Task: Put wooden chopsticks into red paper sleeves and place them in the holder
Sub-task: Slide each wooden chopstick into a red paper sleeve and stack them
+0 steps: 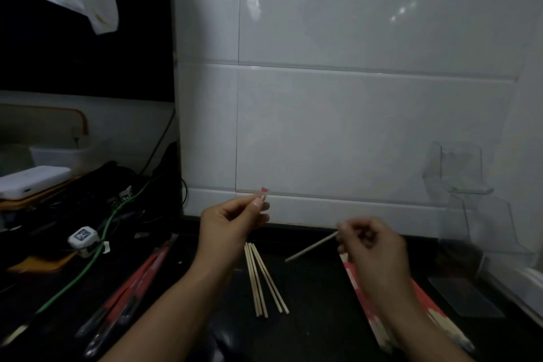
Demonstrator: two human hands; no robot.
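Dark countertop (308,317) below white tiles (352,126) — left hand (226,223) pinches a red-tipped sleeve end (264,190); right hand (373,247) grips one chopstick (311,247) above loose chopsticks (261,279).

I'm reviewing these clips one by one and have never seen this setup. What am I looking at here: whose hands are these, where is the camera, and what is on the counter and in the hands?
There is no machine here: a person works with bare hands, and the single picture comes from a wide-angle camera worn on the head, looking forward and down. The left hand pinches something thin at its fingertips, with a small red paper tip showing above; what else it holds is hard to tell. The right hand has its grip on one thin wooden chopstick, blurred by motion. On the dark counter lie loose bare wooden chopsticks between the arms, flat red paper sleeves under the right forearm, and red packets in clear wrap to the left. A clear plastic holder stands against the white tiled wall.
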